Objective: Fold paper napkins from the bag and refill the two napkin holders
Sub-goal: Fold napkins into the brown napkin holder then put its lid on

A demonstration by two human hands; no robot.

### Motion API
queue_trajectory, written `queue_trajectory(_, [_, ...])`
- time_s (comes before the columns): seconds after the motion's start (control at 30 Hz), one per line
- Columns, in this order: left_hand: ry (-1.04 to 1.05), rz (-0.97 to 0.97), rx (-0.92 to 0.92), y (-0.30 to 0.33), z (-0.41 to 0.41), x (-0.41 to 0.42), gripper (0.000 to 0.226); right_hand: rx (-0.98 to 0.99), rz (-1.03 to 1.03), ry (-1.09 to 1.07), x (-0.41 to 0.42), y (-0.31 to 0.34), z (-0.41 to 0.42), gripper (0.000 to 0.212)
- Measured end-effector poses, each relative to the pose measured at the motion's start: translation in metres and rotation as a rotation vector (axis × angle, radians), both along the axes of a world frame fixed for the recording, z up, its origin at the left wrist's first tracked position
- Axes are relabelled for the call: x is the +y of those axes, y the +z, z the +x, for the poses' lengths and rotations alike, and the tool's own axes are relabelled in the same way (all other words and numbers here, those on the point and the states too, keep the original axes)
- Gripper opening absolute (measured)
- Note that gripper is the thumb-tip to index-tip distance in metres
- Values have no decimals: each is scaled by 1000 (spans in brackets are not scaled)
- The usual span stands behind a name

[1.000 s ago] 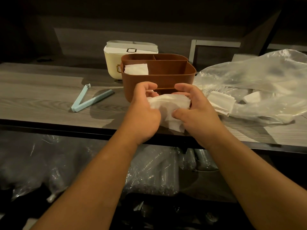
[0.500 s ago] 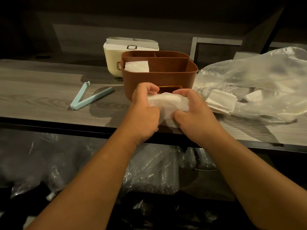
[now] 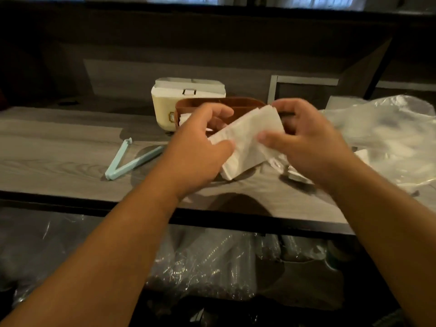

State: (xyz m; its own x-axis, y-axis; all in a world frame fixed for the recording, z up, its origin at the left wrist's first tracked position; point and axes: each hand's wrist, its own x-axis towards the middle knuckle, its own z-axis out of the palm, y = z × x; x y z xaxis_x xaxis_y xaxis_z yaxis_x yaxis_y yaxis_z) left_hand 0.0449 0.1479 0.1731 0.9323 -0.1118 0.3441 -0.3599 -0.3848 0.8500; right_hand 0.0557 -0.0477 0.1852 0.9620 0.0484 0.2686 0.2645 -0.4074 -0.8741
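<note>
Between both grips: napkin stack [image 3: 245, 142], light, limp, tears easily; left hand [image 3: 200, 149], right hand [image 3: 304, 142] pinch opposite edges; best held there.

Layout of the worktop [image 3: 59, 142] and the things carried on it

A folded napkin [image 3: 247, 142] is held above the middle of the worktop, between the left hand [image 3: 198, 149] on its left and the right hand [image 3: 306, 142] on its right. Just behind the hands a napkin holder [image 3: 200, 103] is set, and a second holder [image 3: 165, 107] is placed behind it, slightly to the left. A bag clip [image 3: 128, 161] is laid on the worktop to the left. The bag [image 3: 389, 138] is spread at the right. Wrapped goods [image 3: 212, 267] are stored on a shelf below the near edge.
</note>
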Motion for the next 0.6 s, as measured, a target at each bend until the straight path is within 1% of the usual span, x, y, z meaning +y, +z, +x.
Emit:
queue_trajectory(0.03, [-1,23,24,17,5,1,42,-24,-10,-8,-2,17,9,50])
queue_trajectory(0.13, [13,89,112,66,24,-2,38,-54,-170,39,-4,62,37,44])
queue_trajectory(0.23, [-46,109,319,95,49,-12,27,-51,-376,97,2,89,59,43])
queue_trajectory(0.27, [-46,135,377,99,58,-15,25,-68,-454,95,5,93,67,42])
queue_trajectory(0.37, [3,194,475,100,79,-26,22,-109,-639,67,9,93,93,40])
queue_trajectory(0.5, [47,280,568,93,97,-38,10,-115,-763,49,9,82,114,37])
queue_trajectory(0.6, [54,362,606,87,105,-43,10,-151,-854,75,8,72,121,41])
